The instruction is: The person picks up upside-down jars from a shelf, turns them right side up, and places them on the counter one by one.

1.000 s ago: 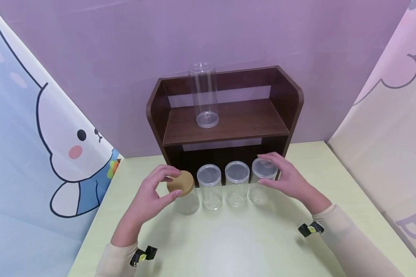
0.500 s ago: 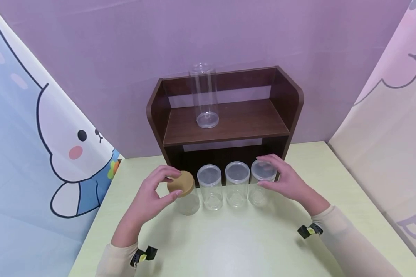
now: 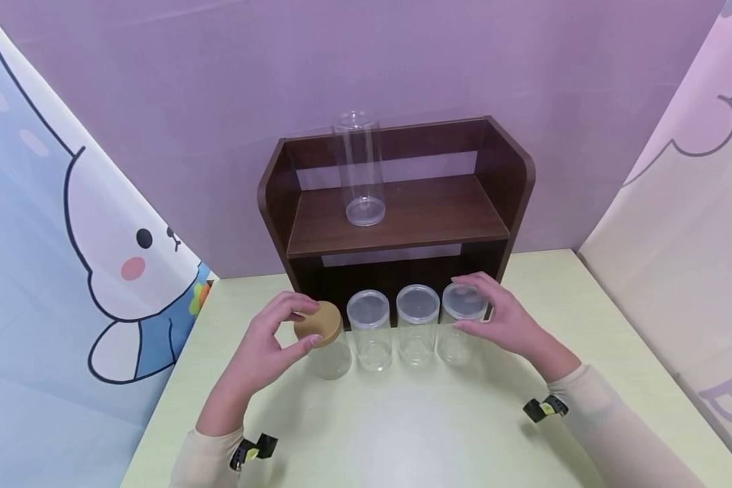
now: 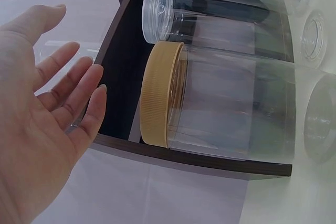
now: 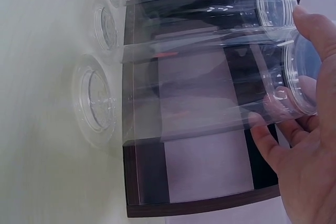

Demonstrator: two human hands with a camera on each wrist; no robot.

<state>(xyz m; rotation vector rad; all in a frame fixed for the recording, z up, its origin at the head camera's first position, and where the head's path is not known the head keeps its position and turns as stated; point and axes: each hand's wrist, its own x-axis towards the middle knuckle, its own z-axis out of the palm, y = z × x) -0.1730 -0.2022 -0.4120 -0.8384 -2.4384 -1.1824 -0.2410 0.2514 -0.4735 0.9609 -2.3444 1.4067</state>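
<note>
- Jar with the tan lid (image 3: 323, 337) sits at the left end of a row of four clear jars on the pale green table (image 3: 402, 434), right in front of the dark wooden shelf (image 3: 396, 203)
- Left hand (image 3: 268, 342) is cupped around that tan lid (image 4: 160, 94); in the head view thumb and fingertips look right at its edge, but the left wrist view shows the fingers (image 4: 73, 90) straight and relaxed with a gap to the lid, so it's loose and not gripping anything
- Right hand (image 3: 500, 315) is at the rightmost jar (image 3: 460, 325), the one with a clear lid; fingers (image 5: 310, 40) curl over the lid and the thumb (image 5: 265, 140) presses the jar's side, so it's holding that one
- Two more clear-lidded jars (image 3: 393, 327) stand between them, all upright and just beside each other
- A tall clear cylinder (image 3: 360, 166) stands alone on the shelf's upper board
- No brand, label or writing on any jar or lid that I can read
- A cartoon bunny is printed on the left backdrop (image 3: 67, 237)
</note>
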